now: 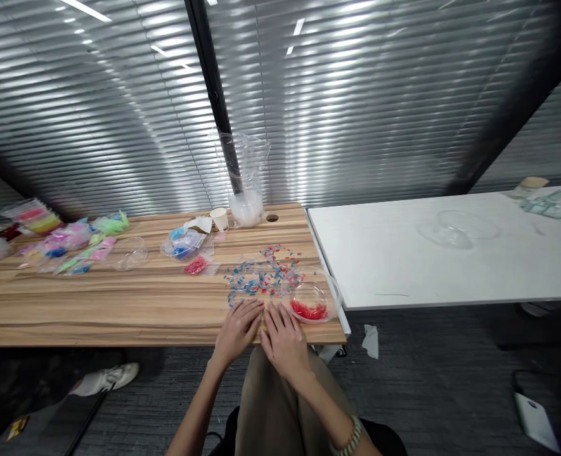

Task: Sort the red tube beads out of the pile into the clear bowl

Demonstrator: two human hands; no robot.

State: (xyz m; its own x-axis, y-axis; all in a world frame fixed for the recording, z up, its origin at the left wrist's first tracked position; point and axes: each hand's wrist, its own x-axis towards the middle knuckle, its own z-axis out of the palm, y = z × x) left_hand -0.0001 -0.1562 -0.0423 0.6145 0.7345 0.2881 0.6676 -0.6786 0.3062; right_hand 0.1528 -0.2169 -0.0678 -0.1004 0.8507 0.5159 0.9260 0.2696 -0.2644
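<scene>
My left hand (238, 328) lies palm down at the front edge of the wooden table, fingers stretched out and holding nothing. Beside it my right hand (284, 337) rests flat in the same way, its fingers spread a little. Just beyond the fingertips are scattered small blue and red pieces (261, 278), loose on the wood. A clear plastic dish (309, 292) with thin red pieces (310, 310) gathered in its near side stands right of my right hand. What lies under my palms is hidden.
A small bag of red pieces (196, 265), a clear container with blue packets (184, 244), a paper cup (220, 219) and a bag of white material (246, 208) stand farther back. Colourful packets (71, 237) lie left. A white table (380, 272) adjoins right. Another person's shoe (113, 377) shows lower left.
</scene>
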